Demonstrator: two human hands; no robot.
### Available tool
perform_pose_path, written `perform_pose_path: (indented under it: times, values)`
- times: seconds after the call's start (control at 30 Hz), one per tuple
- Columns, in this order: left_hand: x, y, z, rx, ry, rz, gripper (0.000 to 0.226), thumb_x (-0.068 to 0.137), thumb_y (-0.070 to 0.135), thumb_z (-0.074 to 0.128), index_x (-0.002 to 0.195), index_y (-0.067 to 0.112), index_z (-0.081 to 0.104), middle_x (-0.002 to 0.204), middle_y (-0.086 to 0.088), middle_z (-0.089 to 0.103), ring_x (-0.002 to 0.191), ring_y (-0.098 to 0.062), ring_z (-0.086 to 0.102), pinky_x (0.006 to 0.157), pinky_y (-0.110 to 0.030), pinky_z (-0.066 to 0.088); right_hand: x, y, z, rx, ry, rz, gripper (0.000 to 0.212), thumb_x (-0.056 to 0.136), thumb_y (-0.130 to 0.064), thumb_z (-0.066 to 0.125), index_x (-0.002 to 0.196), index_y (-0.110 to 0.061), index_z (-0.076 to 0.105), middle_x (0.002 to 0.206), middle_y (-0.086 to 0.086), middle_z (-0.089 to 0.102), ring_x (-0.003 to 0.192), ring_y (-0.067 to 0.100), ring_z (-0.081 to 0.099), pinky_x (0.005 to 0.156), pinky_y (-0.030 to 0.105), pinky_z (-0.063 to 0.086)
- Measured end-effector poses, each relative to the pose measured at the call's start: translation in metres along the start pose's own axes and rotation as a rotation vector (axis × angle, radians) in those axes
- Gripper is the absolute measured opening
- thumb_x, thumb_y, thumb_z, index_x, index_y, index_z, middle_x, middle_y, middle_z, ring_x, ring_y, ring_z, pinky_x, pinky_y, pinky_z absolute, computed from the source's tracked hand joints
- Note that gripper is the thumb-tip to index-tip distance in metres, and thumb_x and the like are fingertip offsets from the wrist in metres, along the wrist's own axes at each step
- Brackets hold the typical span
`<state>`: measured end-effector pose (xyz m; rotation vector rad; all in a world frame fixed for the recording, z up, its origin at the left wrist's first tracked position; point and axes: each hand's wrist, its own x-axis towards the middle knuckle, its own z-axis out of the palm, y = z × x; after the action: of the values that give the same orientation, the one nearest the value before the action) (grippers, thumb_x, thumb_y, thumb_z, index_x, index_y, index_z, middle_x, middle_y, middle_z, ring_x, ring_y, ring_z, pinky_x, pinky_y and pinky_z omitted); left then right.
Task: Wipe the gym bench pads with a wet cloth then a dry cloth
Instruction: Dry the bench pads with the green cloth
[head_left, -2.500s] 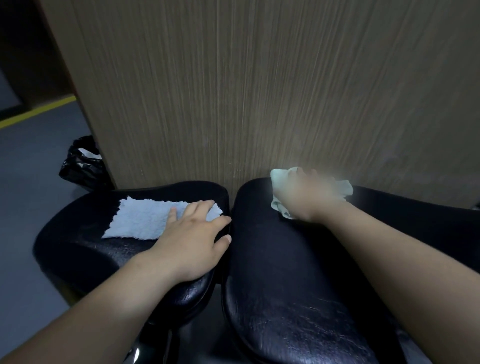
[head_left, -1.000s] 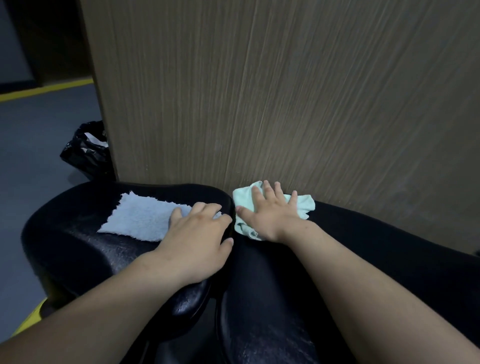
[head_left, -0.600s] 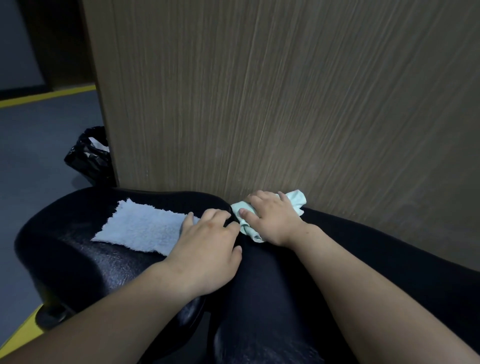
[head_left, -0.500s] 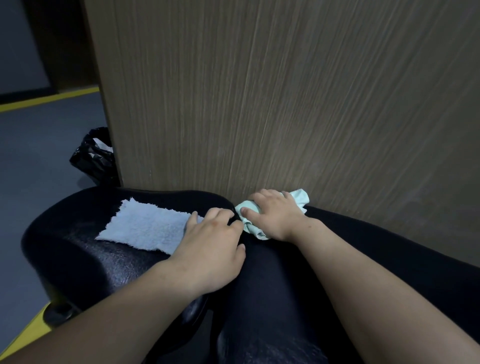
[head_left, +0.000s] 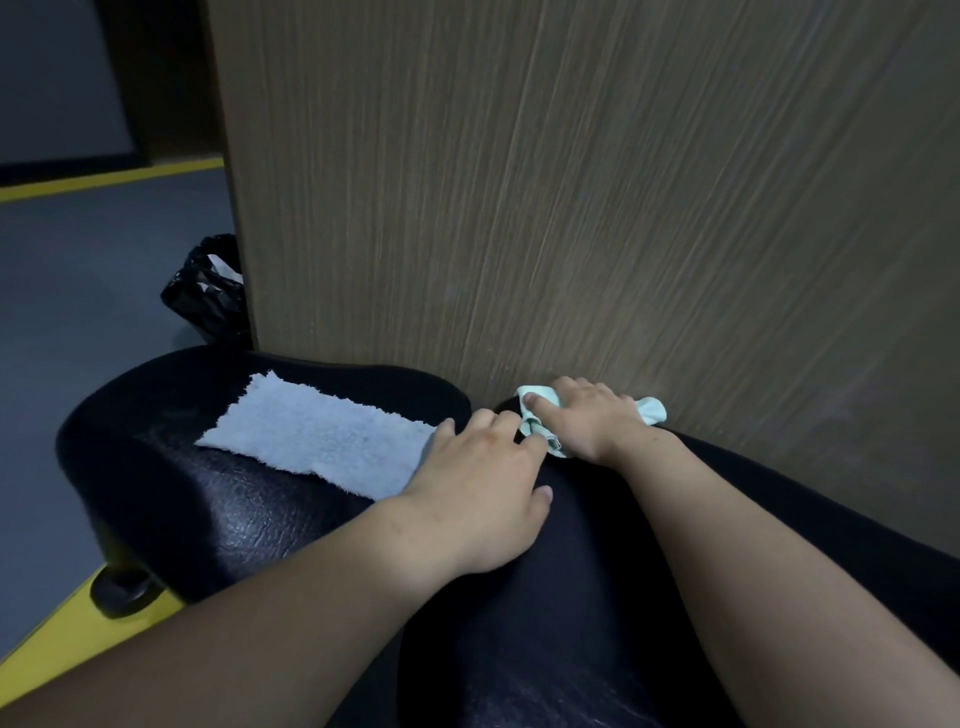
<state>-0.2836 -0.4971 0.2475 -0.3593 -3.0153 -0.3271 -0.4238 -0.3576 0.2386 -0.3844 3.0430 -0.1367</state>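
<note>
Two black padded bench pads lie side by side against a wooden panel, the left pad (head_left: 197, 499) and the right pad (head_left: 597, 582). A pale blue towel (head_left: 311, 436) lies flat on the left pad. My left hand (head_left: 478, 499) rests over the gap between the pads, its straight fingers touching the towel's near corner. My right hand (head_left: 582, 421) grips a bunched mint-green cloth (head_left: 537, 426) at the right pad's far left corner, by the panel. One end of the cloth sticks out to the right of the hand.
The wooden panel (head_left: 571, 208) stands directly behind the pads. A black bin bag (head_left: 205, 291) sits on the grey floor beside the panel's left edge. A yellow frame part (head_left: 57, 629) and a black foot show below the left pad.
My right hand slid the green cloth left along the right pad's far edge to its corner and bunched it up. My left hand stayed by the towel.
</note>
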Motion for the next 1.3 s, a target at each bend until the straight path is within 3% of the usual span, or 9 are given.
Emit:
perform_pose_path:
  times: [0.43, 0.7, 1.07, 1.3]
  values:
    - [0.013, 0.053, 0.008, 0.030, -0.071, 0.061, 0.048, 0.099, 0.049, 0.039, 0.139, 0.023, 0.044, 0.145, -0.004, 0.038, 0.135, -0.025, 0.030, 0.114, -0.056, 0.024, -0.033, 0.074, -0.006, 0.000, 0.033, 0.082, 0.055, 0.094, -0.061, 0.028, 0.124, -0.020, 0.050, 0.128, 0.003, 0.053, 0.122, 0.024, 0.045, 0.101, 0.045, 0.029]
    - [0.023, 0.090, 0.019, 0.015, -0.132, 0.080, 0.055, 0.097, 0.058, 0.037, 0.142, 0.026, 0.041, 0.148, -0.004, 0.034, 0.138, -0.024, 0.026, 0.116, -0.056, 0.020, -0.048, 0.114, -0.008, -0.013, 0.029, 0.074, 0.059, 0.094, -0.062, 0.026, 0.132, -0.021, 0.046, 0.133, 0.003, 0.051, 0.125, 0.023, 0.043, 0.103, 0.045, 0.028]
    - [0.027, 0.164, 0.039, -0.047, -0.242, 0.220, 0.078, 0.086, 0.078, 0.034, 0.152, 0.036, 0.026, 0.164, -0.004, 0.007, 0.151, -0.019, -0.005, 0.118, -0.063, -0.002, -0.088, 0.195, -0.015, 0.005, 0.031, 0.091, 0.061, 0.094, -0.063, 0.025, 0.136, -0.022, 0.043, 0.133, 0.000, 0.049, 0.125, 0.021, 0.042, 0.098, 0.045, 0.029]
    - [0.033, 0.198, 0.050, -0.010, -0.280, 0.249, 0.086, 0.082, 0.084, 0.034, 0.154, 0.039, 0.016, 0.165, -0.002, 0.000, 0.151, -0.020, -0.010, 0.117, -0.065, -0.004, -0.123, 0.251, -0.015, -0.015, 0.026, 0.119, 0.059, 0.095, -0.063, 0.024, 0.136, -0.024, 0.041, 0.131, -0.003, 0.049, 0.123, 0.020, 0.043, 0.100, 0.045, 0.030]
